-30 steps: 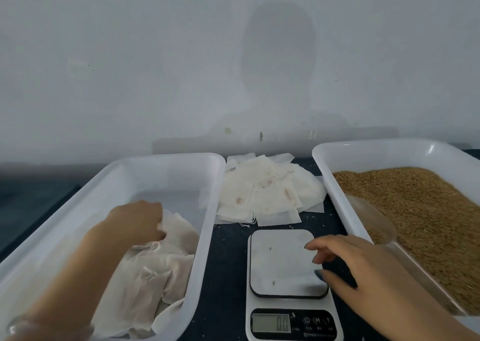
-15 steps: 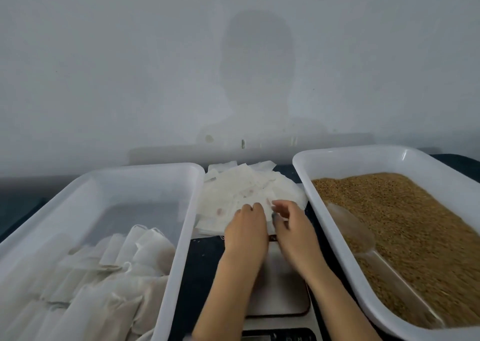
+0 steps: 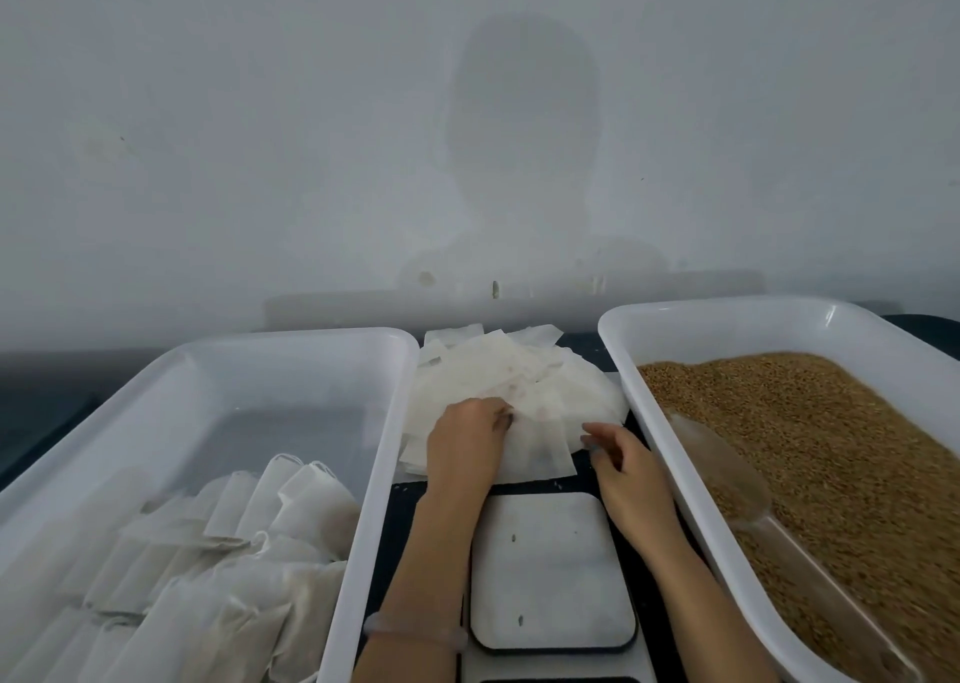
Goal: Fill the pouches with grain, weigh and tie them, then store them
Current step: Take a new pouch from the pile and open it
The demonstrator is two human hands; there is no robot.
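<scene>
Head: scale point(image 3: 550, 573) display cut off; left hand point(image 3: 465, 440) hold unclear.

Small packing station, kind of premises unclear. Dark counter point(image 3: 582, 479) against bare grey wall point(image 3: 260, 110). White trays point(image 3: 374, 453), digital scale point(image 3: 550, 568), loose grain point(image 3: 810, 433).

flat white empty pouches point(image 3: 519, 386) fanned in a loose pile at 12 o'clock, scale point(image 3: 550, 568) at 6 with nothing on it, filled pouches point(image 3: 234, 552) lined up in the left tray point(image 3: 291, 339) at 8, brown grain point(image 3: 810, 438) heaped in the right tray point(image 3: 727, 305) at 3
</scene>
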